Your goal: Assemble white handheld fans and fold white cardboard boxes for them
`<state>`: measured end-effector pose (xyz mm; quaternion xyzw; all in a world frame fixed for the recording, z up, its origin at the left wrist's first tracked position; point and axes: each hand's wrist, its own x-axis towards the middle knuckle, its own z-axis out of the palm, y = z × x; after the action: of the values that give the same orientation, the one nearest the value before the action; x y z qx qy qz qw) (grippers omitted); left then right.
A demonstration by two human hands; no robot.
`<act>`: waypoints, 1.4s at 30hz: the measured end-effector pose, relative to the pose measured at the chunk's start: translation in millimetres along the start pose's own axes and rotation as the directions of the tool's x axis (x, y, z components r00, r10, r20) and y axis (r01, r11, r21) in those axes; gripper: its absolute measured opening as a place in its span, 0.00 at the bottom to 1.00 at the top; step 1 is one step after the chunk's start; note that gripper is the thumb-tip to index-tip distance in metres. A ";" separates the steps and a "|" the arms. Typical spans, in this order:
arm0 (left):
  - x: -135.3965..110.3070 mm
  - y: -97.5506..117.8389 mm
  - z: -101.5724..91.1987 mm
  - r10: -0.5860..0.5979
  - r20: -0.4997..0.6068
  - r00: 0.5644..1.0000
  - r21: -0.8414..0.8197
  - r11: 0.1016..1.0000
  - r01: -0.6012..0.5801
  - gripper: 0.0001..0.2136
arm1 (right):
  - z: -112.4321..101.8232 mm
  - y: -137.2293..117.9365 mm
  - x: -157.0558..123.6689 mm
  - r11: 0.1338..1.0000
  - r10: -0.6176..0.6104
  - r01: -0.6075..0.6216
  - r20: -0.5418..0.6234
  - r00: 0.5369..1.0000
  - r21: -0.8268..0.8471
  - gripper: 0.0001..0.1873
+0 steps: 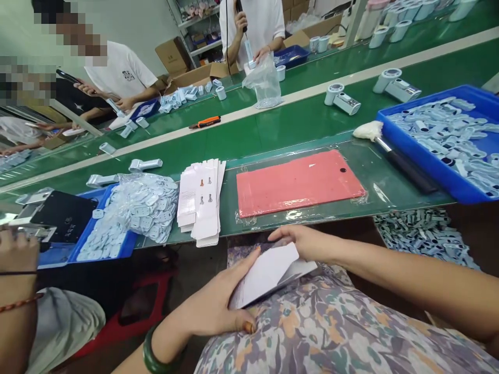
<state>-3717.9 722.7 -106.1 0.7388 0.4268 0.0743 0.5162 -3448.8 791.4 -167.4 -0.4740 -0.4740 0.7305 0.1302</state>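
Observation:
A white paper box, folded fairly flat with a loose flap on its right, lies tilted over my lap. My left hand grips its left end, fingers behind and thumb below. At the far right end, my right hand curls round the box edge, and its fingers are partly hidden behind the flap. Ahead on the table, a stack of flat white boxes printed with small pictures lies left of a pink mat.
A blue tray of pale blue plastic parts stands right, beside a black-handled brush. Left are a bag of small parts and a neighbour's hand. Co-workers sit across the green conveyor belt, where an orange-handled tool lies.

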 end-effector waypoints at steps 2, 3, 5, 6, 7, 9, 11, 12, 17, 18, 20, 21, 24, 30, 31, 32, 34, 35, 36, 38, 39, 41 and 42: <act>1.5 -0.8 -6.0 -0.019 -0.169 0.985 -0.032 0.999 0.014 0.50 | -6.9 -18.6 -3.7 0.985 -0.127 0.136 -0.094 0.987 0.106 0.24; 2.9 -0.7 -10.8 -0.015 -0.269 0.963 -0.066 0.998 -0.003 0.48 | -9.2 -29.1 -6.7 0.946 -0.264 0.288 -0.164 0.951 0.150 0.24; 6.7 1.3 -21.7 0.011 -0.421 0.907 -0.153 0.985 -0.083 0.45 | -9.1 -48.3 -13.2 0.741 -0.606 0.663 -0.318 0.729 0.107 0.23; 9.3 3.1 -26.8 0.031 -0.463 0.886 -0.188 0.973 -0.132 0.45 | -6.3 -55.8 -15.6 0.588 -0.757 0.809 -0.356 0.548 -0.005 0.22; 12.3 5.0 -31.1 0.052 -0.498 0.866 -0.204 0.963 -0.175 0.45 | -1.9 -61.7 -16.9 0.423 -0.870 0.894 -0.343 0.354 -0.151 0.21; 19.3 8.3 -36.7 0.109 -0.555 0.825 -0.175 0.954 -0.243 0.45 | 9.5 -69.3 -16.1 0.127 -0.976 0.908 -0.216 0.042 -0.399 0.18; 26.3 9.6 -38.5 0.181 -0.602 0.778 -0.094 0.951 -0.294 0.44 | 20.1 -73.0 -12.2 -0.053 -0.986 0.862 -0.112 -0.127 -0.504 0.19; 29.1 9.5 -38.3 0.219 -0.620 0.753 -0.035 0.952 -0.305 0.43 | 23.9 -74.1 -10.0 -0.088 -0.982 0.855 -0.100 -0.161 -0.512 0.19; 35.7 12.4 -34.9 0.410 -0.657 0.633 0.380 0.905 -0.191 0.43 | 23.8 -76.1 -1.9 0.105 -0.971 0.937 -0.236 0.025 -0.334 0.17; 36.6 14.2 -34.1 0.436 -0.651 0.621 0.441 0.884 -0.158 0.44 | 21.2 -76.4 -0.8 0.157 -0.960 0.948 -0.267 0.082 -0.276 0.19; 39.2 18.0 -32.1 0.479 -0.637 0.604 0.524 0.844 -0.116 0.46 | 14.6 -77.5 1.0 0.233 -0.940 0.951 -0.300 0.166 -0.204 0.27; 40.8 19.5 -30.9 0.500 -0.635 0.590 0.553 0.826 -0.105 0.46 | 10.6 -78.3 1.6 0.260 -0.935 0.944 -0.297 0.193 -0.203 0.31; 46.2 22.1 -27.0 0.573 -0.613 0.545 0.630 0.770 -0.101 0.45 | -0.8 -79.8 1.9 0.316 -0.941 0.917 -0.207 0.269 -0.244 0.36; 59.4 28.6 -26.6 0.710 -0.507 0.488 0.669 0.682 -0.296 0.44 | 1.3 -75.7 -1.1 0.347 -0.917 0.938 -0.208 0.339 0.001 0.16; 61.6 30.8 -27.7 0.717 -0.488 0.497 0.670 0.673 -0.313 0.44 | 3.7 -76.5 -2.4 0.363 -0.906 0.932 -0.234 0.353 -0.001 0.17; 63.6 33.2 -29.1 0.721 -0.473 0.506 0.673 0.667 -0.320 0.44 | 5.8 -78.3 -4.3 0.386 -0.896 0.922 -0.246 0.369 -0.024 0.17; 67.3 39.8 -32.8 0.715 -0.459 0.528 0.676 0.666 -0.314 0.45 | 8.0 -84.4 -9.5 0.421 -0.888 0.901 -0.247 0.387 -0.103 0.17; 69.2 44.1 -34.9 0.708 -0.459 0.537 0.676 0.671 -0.306 0.45 | 7.8 -88.3 -12.7 0.417 -0.894 0.897 -0.243 0.377 -0.144 0.15; 71.3 49.1 -37.3 0.707 -0.461 0.537 0.675 0.672 -0.305 0.44 | 6.8 -92.2 -16.0 0.397 -0.905 0.901 -0.240 0.352 -0.175 0.13; 76.5 60.5 -41.9 0.734 -0.477 0.483 0.678 0.657 -0.329 0.39 | 2.5 -99.1 -21.8 0.342 -0.924 0.925 -0.236 0.300 -0.165 0.13; 79.7 66.2 -44.1 0.752 -0.493 0.437 0.675 0.648 -0.352 0.35 | -0.5 -101.8 -24.0 0.319 -0.931 0.939 -0.230 0.284 -0.128 0.18; 86.8 75.9 -48.0 0.776 -0.544 0.320 0.663 0.631 -0.403 0.31 | -7.7 -105.9 -26.3 0.291 -0.940 0.954 -0.210 0.270 -0.075 0.33; 90.7 79.2 -49.7 0.775 -0.573 0.267 0.654 0.628 -0.421 0.32 | -11.7 -107.6 -26.4 0.278 -0.947 0.956 -0.190 0.257 -0.089 0.40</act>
<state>-3644.7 813.5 -48.0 0.7997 0.2985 0.5200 0.0311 -3453.5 836.8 -65.8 -0.1636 -0.6309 0.4623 0.6012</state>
